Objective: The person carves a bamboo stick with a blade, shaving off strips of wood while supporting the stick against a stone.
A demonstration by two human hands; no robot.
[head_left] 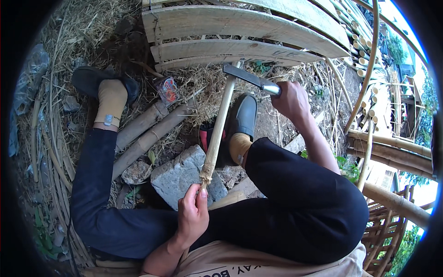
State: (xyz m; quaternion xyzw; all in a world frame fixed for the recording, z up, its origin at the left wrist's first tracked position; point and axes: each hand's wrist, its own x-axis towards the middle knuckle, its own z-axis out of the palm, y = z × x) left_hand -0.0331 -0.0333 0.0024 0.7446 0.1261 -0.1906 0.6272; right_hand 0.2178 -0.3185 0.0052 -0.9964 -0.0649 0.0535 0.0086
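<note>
Left hand (193, 216) pinches the near end of a pale, fibrous stick (220, 129), straight and slim, with a ragged, knobbly ring just beyond the thumb. From these fingers it runs forward over a rough, blocky grey stone (177, 173) toward rough-sawn wooden slats (249, 28). Right hand (291, 101) is wrapped around a tool (243, 75), dark and flat with a shiny metal collar, crossing near the stick's far end; whether they touch, I cannot tell.
</note>
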